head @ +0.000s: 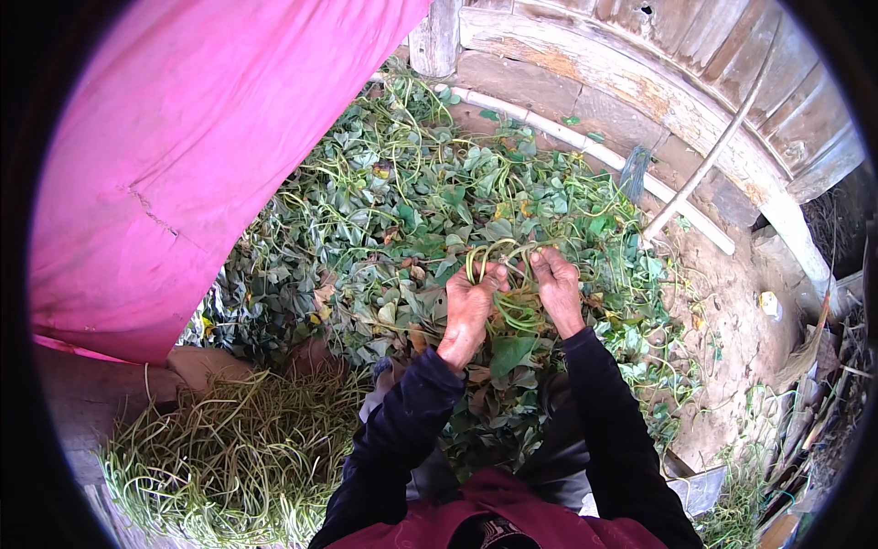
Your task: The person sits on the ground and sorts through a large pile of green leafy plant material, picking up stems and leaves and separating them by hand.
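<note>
My left hand (472, 302) is closed on several thin green stems (483, 259), which loop over its fingers. Close on its right, my right hand (559, 285) pinches a stem between thumb and forefinger. More pale green stems (516, 316) hang between the two hands, with a large green leaf (511, 355) below them. Under and beyond both hands spreads a wide heap of leafy green vines (411, 178), with some yellow and brown leaves in it. A thick pile of stripped stems (233, 453) lies at the lower left.
A pink cloth (185, 158) hangs at the left. Along the far side run a plank wall (727, 41), a wooden beam (617, 89) and a pale pole (583, 141). A stick (720, 147) leans against the wall. Dry sticks and debris (809, 425) lie at the right beside bare earth (744, 329).
</note>
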Demonstrator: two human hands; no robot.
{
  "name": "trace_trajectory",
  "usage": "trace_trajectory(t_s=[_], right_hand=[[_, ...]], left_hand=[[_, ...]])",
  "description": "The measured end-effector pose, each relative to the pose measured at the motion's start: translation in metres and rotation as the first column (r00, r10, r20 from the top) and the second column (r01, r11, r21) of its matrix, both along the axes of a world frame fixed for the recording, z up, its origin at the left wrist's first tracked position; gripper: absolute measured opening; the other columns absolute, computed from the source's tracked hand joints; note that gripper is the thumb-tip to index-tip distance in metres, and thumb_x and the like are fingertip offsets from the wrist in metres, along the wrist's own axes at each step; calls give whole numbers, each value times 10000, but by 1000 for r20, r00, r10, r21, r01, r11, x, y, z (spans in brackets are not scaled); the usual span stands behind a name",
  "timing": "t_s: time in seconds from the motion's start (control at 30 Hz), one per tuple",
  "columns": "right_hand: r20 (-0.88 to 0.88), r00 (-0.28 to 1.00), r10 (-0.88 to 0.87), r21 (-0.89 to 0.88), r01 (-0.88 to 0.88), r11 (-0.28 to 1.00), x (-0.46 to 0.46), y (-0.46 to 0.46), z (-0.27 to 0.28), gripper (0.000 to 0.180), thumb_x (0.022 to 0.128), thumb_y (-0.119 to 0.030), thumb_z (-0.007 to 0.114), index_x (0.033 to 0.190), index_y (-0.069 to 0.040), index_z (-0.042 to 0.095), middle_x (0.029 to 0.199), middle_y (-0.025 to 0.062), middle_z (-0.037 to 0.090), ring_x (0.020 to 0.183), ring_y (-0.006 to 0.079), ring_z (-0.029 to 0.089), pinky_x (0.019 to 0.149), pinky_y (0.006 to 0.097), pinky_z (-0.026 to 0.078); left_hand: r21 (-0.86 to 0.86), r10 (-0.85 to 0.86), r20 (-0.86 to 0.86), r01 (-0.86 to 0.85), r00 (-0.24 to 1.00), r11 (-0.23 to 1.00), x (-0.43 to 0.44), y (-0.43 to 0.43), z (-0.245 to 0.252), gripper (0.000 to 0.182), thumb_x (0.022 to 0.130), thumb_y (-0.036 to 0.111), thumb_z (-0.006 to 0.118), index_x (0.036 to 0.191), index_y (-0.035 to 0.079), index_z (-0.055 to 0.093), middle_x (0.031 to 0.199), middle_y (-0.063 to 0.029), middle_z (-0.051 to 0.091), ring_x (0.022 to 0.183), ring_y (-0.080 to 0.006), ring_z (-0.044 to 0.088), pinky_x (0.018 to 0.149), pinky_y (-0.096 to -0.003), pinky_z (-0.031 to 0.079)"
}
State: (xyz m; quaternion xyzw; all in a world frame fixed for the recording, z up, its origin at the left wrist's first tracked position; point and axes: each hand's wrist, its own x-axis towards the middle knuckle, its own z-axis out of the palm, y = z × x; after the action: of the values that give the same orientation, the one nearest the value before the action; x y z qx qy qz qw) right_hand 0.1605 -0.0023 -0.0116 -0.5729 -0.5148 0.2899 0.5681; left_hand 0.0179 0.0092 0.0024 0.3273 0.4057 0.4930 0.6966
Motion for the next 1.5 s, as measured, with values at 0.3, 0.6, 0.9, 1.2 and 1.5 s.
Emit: trace_trajectory(t_s=[0.3, 0.6, 0.9, 1.2, 1.5], right_hand=[[-730, 649, 213, -169, -474, 864, 8, -13, 22, 229, 871, -200, 596, 967, 3, 550, 727, 9, 489, 525, 66, 399, 453, 210, 298], [607, 777, 169, -418, 131, 899, 11, 3, -21, 284, 690, -165, 664, 844, 58, 580, 809, 228, 606, 798, 397, 596, 689, 445, 476], [944, 141, 297, -307, 50, 950, 94, 16, -56, 179, 783, -104, 542, 847, 43, 622, 668, 180, 594, 596, 258, 591, 510, 360, 450], [-502, 859, -104, -381, -112, 918, 97, -6, -9, 102, 831, -83, 600, 785, 8, 598, 581, 18, 526, 376, 47, 329, 324, 200, 219], [-329, 831, -449, -374, 322, 870, 131, -14, -3, 27, 803, -67, 621, 789, -52, 639, 624, 8, 603, 418, 29, 368, 396, 173, 317]], left_hand=[[53, 28, 12, -29, 1000, 998, 3, 2, -6, 103, 807, 140, 668, 799, 57, 607, 639, -19, 599, 385, -27, 321, 356, -188, 219], [178, -102, -130, 125, 986, 976, 22, -14, -18, 43, 827, -10, 595, 861, -3, 569, 705, -15, 579, 613, -78, 528, 585, -218, 449], [105, -233, -52, 238, 971, 966, 14, -26, -3, 61, 835, 51, 549, 828, -10, 551, 654, -21, 551, 556, -76, 489, 505, -238, 402], [-83, -41, 17, 42, 999, 996, -29, 29, 3, 43, 817, 96, 615, 832, 59, 597, 640, 0, 558, 385, -12, 289, 351, -175, 169], [-18, 74, -95, -76, 993, 997, -64, 43, 13, 40, 807, 89, 600, 822, 59, 578, 614, 11, 534, 383, -9, 300, 343, -167, 173]])
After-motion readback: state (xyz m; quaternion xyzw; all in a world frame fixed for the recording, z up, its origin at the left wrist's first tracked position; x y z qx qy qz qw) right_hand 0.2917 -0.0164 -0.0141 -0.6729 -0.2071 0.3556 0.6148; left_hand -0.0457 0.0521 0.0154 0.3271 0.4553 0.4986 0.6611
